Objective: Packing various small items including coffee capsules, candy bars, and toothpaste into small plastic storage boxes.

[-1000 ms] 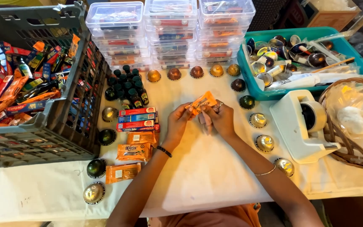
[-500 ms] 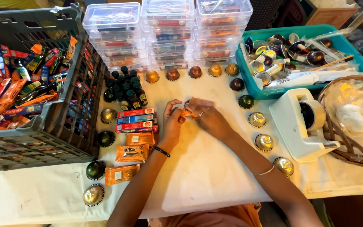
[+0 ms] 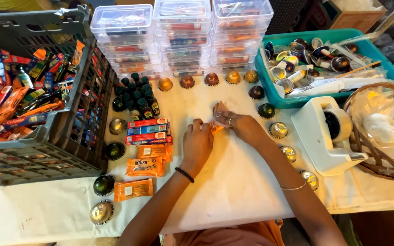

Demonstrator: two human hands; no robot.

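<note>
Now, hands: both meet mid-desk [image 3: 233,200].
Left hand [image 3: 197,143]: curled, pinning the small orange packet [image 3: 217,128] flat.
Right hand [image 3: 242,126]: fingers pinched on its far end, steadying it.
Left: orange sachets [image 3: 144,166], sorted in a column.
Right: tape dispenser [image 3: 327,134], within reach.

White-covered table [image 3: 233,191]: left hand [image 3: 197,143] and right hand [image 3: 242,126] meet over a small orange packet [image 3: 217,128], fingers closed on it. Beside them: stacked toothpaste boxes [image 3: 147,130], orange sachets [image 3: 145,166], ringed foil capsules [image 3: 279,130], grey crate [image 3: 64,136], teal bin [image 3: 270,86], white tape dispenser [image 3: 327,136].
</note>
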